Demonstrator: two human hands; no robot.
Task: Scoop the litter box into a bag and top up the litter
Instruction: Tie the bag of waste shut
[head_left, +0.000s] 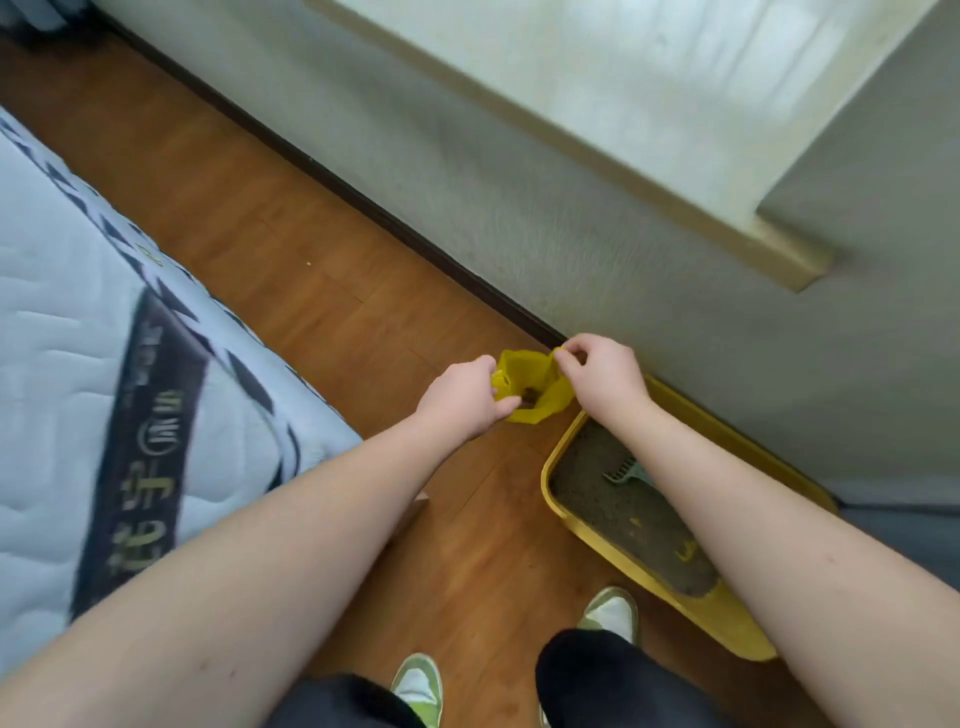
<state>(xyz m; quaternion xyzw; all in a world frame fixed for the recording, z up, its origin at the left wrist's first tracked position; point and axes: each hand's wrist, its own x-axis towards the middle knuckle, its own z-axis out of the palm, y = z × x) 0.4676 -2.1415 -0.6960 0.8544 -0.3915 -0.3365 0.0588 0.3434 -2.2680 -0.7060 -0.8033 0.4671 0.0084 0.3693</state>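
Observation:
A small yellow bag (530, 382) hangs above the wooden floor, its mouth held apart, with dark clumps showing inside. My left hand (462, 400) pinches its left edge and my right hand (602, 374) pinches its right edge. Just right of the bag, against the wall, lies the yellow litter box (558, 512) filled with grey litter. A grey slotted scoop (623, 472) rests on the litter, partly hidden by my right forearm.
A quilted light-blue mattress (104, 364) fills the left side. The wall with its dark skirting board (332, 176) runs diagonally behind the bag. My two green-and-white shoes (610, 613) stand on the wooden floor (291, 249) at the bottom.

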